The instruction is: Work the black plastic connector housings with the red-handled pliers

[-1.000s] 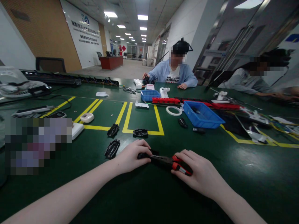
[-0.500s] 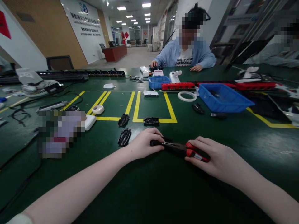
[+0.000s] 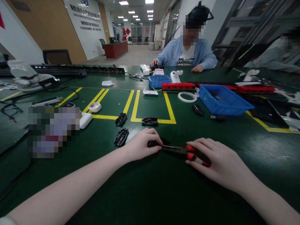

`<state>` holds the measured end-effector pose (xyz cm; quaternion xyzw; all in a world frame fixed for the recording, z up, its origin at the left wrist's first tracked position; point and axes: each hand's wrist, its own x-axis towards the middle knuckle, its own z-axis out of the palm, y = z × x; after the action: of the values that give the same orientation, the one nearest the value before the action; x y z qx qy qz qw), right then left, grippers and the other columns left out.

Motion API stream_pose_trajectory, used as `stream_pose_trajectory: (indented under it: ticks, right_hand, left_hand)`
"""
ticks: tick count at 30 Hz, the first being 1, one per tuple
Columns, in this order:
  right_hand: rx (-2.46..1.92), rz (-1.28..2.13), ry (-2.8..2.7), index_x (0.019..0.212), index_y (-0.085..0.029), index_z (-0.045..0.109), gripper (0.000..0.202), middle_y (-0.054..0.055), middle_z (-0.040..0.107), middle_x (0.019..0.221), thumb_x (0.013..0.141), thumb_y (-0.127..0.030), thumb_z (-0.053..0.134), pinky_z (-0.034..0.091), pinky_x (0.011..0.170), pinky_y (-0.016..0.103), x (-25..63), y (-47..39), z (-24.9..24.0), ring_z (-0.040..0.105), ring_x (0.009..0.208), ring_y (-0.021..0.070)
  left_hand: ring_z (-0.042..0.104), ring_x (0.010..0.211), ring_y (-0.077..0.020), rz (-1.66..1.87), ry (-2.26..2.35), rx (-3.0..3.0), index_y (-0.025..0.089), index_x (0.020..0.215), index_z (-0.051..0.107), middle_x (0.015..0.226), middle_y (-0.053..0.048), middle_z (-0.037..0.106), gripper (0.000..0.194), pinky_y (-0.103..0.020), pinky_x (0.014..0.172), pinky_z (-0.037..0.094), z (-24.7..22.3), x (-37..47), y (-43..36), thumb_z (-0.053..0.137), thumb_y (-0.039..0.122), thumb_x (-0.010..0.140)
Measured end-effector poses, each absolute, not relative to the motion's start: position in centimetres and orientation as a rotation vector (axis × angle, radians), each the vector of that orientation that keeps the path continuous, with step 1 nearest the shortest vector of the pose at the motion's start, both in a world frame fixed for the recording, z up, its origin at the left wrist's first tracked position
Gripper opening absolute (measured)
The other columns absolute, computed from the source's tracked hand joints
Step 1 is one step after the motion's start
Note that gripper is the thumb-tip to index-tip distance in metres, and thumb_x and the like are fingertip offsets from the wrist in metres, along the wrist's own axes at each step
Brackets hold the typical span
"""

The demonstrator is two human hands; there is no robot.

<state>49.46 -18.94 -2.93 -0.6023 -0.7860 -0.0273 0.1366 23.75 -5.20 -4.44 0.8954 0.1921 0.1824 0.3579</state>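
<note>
My right hand [image 3: 206, 156] is closed around the red and black handles of long-nose pliers [image 3: 179, 150]. The pliers point left, their tips meeting the end of a small black plastic part [image 3: 153, 143]. My left hand [image 3: 146, 142] pinches that part, and its fingers hide some of it. Black plastic shells lie beyond my left hand: one shell [image 3: 121, 137] beside the wrist, another shell [image 3: 121, 119] behind it, and a third shell [image 3: 150, 121] on the yellow tape line.
A blue bin [image 3: 225, 100] stands at the right, with a black part [image 3: 198, 109] and a white ring [image 3: 187, 97] near it. A smaller blue bin [image 3: 159, 82] sits farther back. A white box [image 3: 85, 120] lies left. Across the table sits a person [image 3: 187, 56].
The view has shifted slightly, so things at the left sit farther left. The pliers' handles look a little wider apart, and the tips remain at the black part.
</note>
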Motion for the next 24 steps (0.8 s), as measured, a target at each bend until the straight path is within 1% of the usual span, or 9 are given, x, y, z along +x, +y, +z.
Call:
stream_pose_trajectory:
  ticks: [3, 8, 11, 13, 15, 18, 20, 22, 24]
  right_hand:
    - [-1.761, -0.086, -2.230, 0.112, -0.022, 0.064, 0.040, 0.011, 0.068, 0.107, 0.085, -0.051, 0.057, 0.053, 0.072, 0.039, 49.9, -18.9, -2.9, 0.065, 0.090, 0.0263]
    - [-1.845, -0.098, -2.119, 0.111, -0.022, 0.064, 0.043, 0.011, 0.066, 0.108, 0.085, -0.056, 0.056, 0.052, 0.072, 0.041, 51.2, -18.4, -3.5, 0.063, 0.090, 0.0272]
    - [-1.858, -0.040, -2.069, 0.112, -0.022, 0.064, 0.046, 0.011, 0.065, 0.109, 0.087, -0.059, 0.054, 0.053, 0.078, 0.043, 51.8, -18.1, -4.2, 0.061, 0.098, 0.0284]
    - [-1.856, -0.025, -2.053, 0.114, -0.021, 0.064, 0.050, 0.012, 0.062, 0.114, 0.087, -0.061, 0.053, 0.052, 0.085, 0.045, 52.1, -17.9, -4.5, 0.059, 0.106, 0.0295]
    - [-1.878, -0.037, -2.070, 0.120, -0.021, 0.062, 0.057, 0.013, 0.060, 0.122, 0.085, -0.065, 0.053, 0.052, 0.089, 0.048, 52.5, -17.9, -4.8, 0.057, 0.111, 0.0314]
    - [-2.017, -0.086, -2.055, 0.134, -0.019, 0.053, 0.080, 0.017, 0.056, 0.130, 0.077, -0.075, 0.055, 0.053, 0.086, 0.052, 53.2, -18.3, -5.1, 0.058, 0.112, 0.0358]
    - [-2.109, -0.123, -2.022, 0.138, -0.015, 0.049, 0.091, 0.020, 0.056, 0.130, 0.074, -0.080, 0.054, 0.054, 0.082, 0.053, 53.7, -18.6, -5.2, 0.059, 0.109, 0.0374]
    - [-2.134, -0.140, -2.033, 0.136, -0.014, 0.050, 0.090, 0.020, 0.058, 0.125, 0.075, -0.080, 0.051, 0.056, 0.079, 0.051, 53.9, -18.9, -5.1, 0.061, 0.105, 0.0368]
    - [-2.118, -0.145, -2.070, 0.133, -0.014, 0.055, 0.085, 0.019, 0.062, 0.118, 0.078, -0.079, 0.048, 0.057, 0.075, 0.050, 53.8, -19.2, -4.9, 0.062, 0.100, 0.0354]
  left_hand:
    - [0.058, 0.100, -0.0212, 0.481, 0.498, 2.305, 0.019, 0.093, 0.071, 0.103, -0.004, 0.062, 0.007, -0.038, 0.090, 0.049, -4.3, 23.7, -5.3, 0.066, 0.021, 0.089]
    - [0.059, 0.102, -0.0199, 0.490, 0.541, 2.236, 0.019, 0.094, 0.070, 0.111, -0.005, 0.058, 0.009, -0.036, 0.092, 0.051, -4.0, 23.6, -5.6, 0.063, 0.023, 0.091]
    - [0.059, 0.105, -0.0191, 0.496, 0.557, 2.234, 0.020, 0.095, 0.070, 0.115, -0.004, 0.057, 0.009, -0.036, 0.095, 0.051, -4.0, 23.5, -5.7, 0.063, 0.023, 0.091]
    - [0.058, 0.107, -0.0194, 0.505, 0.568, 2.250, 0.020, 0.095, 0.070, 0.116, -0.004, 0.057, 0.009, -0.036, 0.096, 0.051, -4.0, 23.5, -5.7, 0.062, 0.023, 0.091]
    - [0.057, 0.111, -0.0211, 0.520, 0.611, 2.263, 0.020, 0.095, 0.070, 0.119, -0.005, 0.058, 0.009, -0.038, 0.097, 0.050, -4.0, 23.5, -5.6, 0.062, 0.023, 0.091]
    - [0.055, 0.116, -0.0230, 0.554, 0.698, 2.270, 0.021, 0.096, 0.070, 0.124, -0.005, 0.058, 0.010, -0.041, 0.098, 0.050, -4.0, 23.5, -5.5, 0.061, 0.023, 0.092]
    - [0.055, 0.117, -0.0227, 0.571, 0.723, 2.273, 0.021, 0.100, 0.069, 0.125, -0.004, 0.059, 0.012, -0.042, 0.100, 0.049, -4.1, 23.5, -5.4, 0.059, 0.022, 0.092]
    - [0.056, 0.118, -0.0220, 0.575, 0.722, 2.284, 0.022, 0.106, 0.067, 0.124, -0.004, 0.060, 0.016, -0.042, 0.103, 0.047, -4.2, 23.5, -5.5, 0.061, 0.022, 0.091]
    - [0.055, 0.119, -0.0226, 0.574, 0.731, 2.297, 0.022, 0.115, 0.063, 0.126, -0.005, 0.060, 0.027, -0.043, 0.105, 0.046, -4.3, 23.5, -5.6, 0.066, 0.024, 0.088]
